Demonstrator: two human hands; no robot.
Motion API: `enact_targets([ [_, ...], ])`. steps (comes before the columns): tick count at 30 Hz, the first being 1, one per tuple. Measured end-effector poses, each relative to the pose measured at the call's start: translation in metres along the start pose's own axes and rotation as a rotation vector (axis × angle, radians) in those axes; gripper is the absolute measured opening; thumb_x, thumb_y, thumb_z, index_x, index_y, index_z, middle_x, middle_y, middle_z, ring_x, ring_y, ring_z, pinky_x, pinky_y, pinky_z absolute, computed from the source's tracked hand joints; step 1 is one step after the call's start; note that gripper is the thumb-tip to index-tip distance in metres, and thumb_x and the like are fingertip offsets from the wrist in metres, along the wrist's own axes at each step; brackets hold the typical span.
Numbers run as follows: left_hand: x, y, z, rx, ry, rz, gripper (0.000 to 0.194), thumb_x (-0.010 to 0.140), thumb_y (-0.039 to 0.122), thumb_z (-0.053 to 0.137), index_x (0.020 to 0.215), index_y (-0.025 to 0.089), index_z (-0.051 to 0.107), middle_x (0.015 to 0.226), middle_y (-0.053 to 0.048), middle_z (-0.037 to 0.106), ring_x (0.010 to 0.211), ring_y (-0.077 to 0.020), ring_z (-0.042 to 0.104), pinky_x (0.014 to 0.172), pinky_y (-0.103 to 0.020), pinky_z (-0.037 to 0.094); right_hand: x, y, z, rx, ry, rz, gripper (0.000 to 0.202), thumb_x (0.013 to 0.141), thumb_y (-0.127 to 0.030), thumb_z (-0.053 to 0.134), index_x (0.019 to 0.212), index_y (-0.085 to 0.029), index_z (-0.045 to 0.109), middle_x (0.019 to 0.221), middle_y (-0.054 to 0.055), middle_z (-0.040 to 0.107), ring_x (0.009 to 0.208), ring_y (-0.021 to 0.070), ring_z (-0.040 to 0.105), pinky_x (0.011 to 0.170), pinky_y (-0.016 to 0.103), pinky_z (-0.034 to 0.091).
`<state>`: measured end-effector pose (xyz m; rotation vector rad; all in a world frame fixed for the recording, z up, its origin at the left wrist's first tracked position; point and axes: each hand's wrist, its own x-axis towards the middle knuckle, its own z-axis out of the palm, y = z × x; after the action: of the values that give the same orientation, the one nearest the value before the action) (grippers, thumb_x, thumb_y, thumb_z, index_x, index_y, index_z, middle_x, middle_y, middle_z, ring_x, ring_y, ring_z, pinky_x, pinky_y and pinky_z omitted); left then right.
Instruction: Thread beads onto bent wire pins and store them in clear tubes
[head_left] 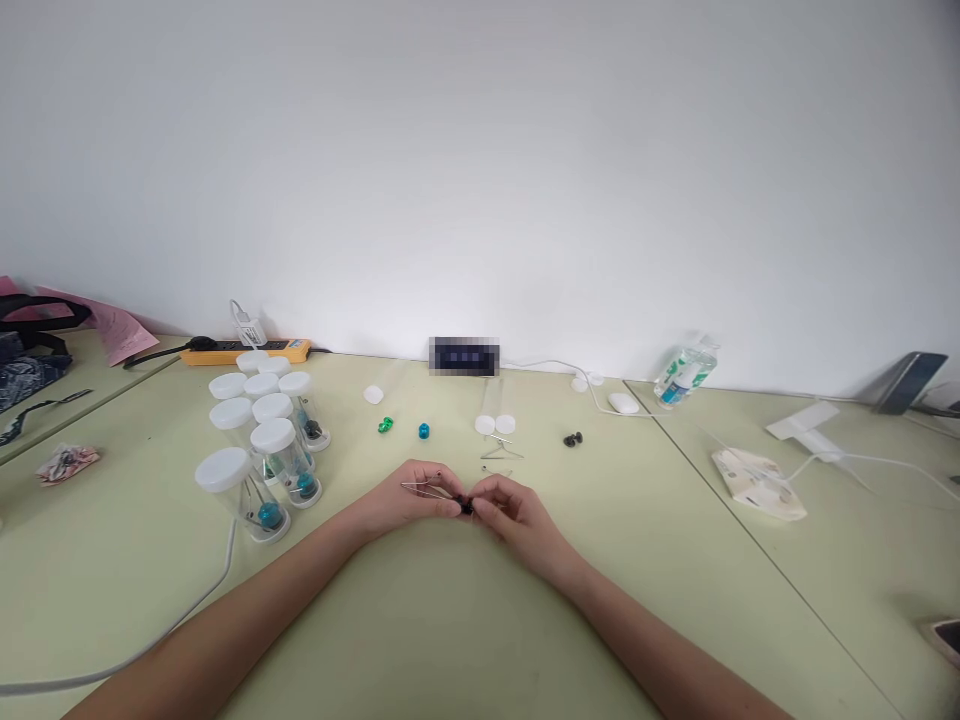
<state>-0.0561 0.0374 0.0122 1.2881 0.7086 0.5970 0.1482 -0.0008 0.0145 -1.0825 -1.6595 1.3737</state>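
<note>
Close together over the table, my left hand (412,497) and my right hand (517,515) both pinch a small black part (466,505) between thumb and fingers. A thin bent metal wire (421,489) sticks out to the left along my left hand. Fingertips cover much of the black part, so its exact kind is unclear. Just beyond my hands lie more thin metal wires (501,452). Farther off are a small blue piece (424,431), a shiny green piece (385,425) and some small black pieces (573,439).
Several clear tubes with white caps (225,468) stand at left, with blue pieces inside some. Clear tubes (491,395) lie beyond the wires. An orange power strip (247,352), a digital clock (463,356), a clear bottle (686,372) and a phone (911,382) line the wall.
</note>
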Motion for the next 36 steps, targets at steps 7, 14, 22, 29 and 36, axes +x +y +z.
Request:
enact_targets([
  [7, 0.0003, -0.0008, 0.0003, -0.015, 0.017, -0.016, 0.024, 0.069, 0.029, 0.071, 0.088, 0.015, 0.064, 0.088, -0.008, 0.068, 0.082, -0.0199, 0.064, 0.074, -0.031, 0.047, -0.0002, -0.0025, -0.0007, -0.040, 0.008, 0.023, 0.024, 0.080, -0.042, 0.059, 0.092, -0.021, 0.058, 0.078, 0.000, 0.057, 0.067, 0.0129, 0.050, 0.059, 0.024, 0.037],
  [14, 0.0003, -0.0009, -0.0001, -0.011, 0.008, -0.014, 0.025, 0.069, 0.028, 0.071, 0.088, 0.015, 0.064, 0.091, -0.009, 0.068, 0.088, -0.0219, 0.063, 0.078, -0.033, 0.047, 0.0004, -0.0039, -0.0001, -0.030, 0.002, 0.021, 0.027, 0.084, -0.046, 0.052, 0.087, -0.020, 0.058, 0.073, 0.001, 0.057, 0.065, 0.0132, 0.050, 0.059, 0.025, 0.038],
  [22, 0.0001, -0.0005, 0.0000, -0.010, 0.011, -0.005, 0.026, 0.068, 0.029, 0.072, 0.088, 0.014, 0.064, 0.090, -0.008, 0.068, 0.086, -0.0212, 0.063, 0.076, -0.032, 0.046, 0.0003, -0.0031, 0.0002, -0.021, 0.000, 0.017, 0.029, 0.086, -0.047, 0.048, 0.086, -0.020, 0.057, 0.071, 0.000, 0.058, 0.065, 0.0129, 0.051, 0.059, 0.025, 0.038],
  [29, -0.0005, -0.0007, 0.0004, -0.006, 0.018, -0.007, 0.026, 0.067, 0.030, 0.072, 0.087, 0.015, 0.065, 0.091, -0.008, 0.069, 0.087, -0.0222, 0.064, 0.077, -0.032, 0.047, 0.0005, -0.0024, 0.0001, 0.001, -0.015, 0.008, 0.029, 0.088, -0.046, 0.045, 0.086, -0.020, 0.057, 0.069, 0.000, 0.056, 0.062, 0.0121, 0.048, 0.057, 0.024, 0.036],
  [36, -0.0014, 0.0004, 0.0009, -0.012, 0.020, -0.020, 0.027, 0.068, 0.030, 0.071, 0.089, 0.015, 0.064, 0.092, -0.009, 0.069, 0.087, -0.0223, 0.064, 0.075, -0.032, 0.047, 0.0004, -0.0039, 0.0010, -0.018, 0.014, 0.004, 0.030, 0.084, -0.049, 0.050, 0.087, -0.020, 0.058, 0.071, 0.000, 0.056, 0.063, 0.0123, 0.049, 0.058, 0.025, 0.039],
])
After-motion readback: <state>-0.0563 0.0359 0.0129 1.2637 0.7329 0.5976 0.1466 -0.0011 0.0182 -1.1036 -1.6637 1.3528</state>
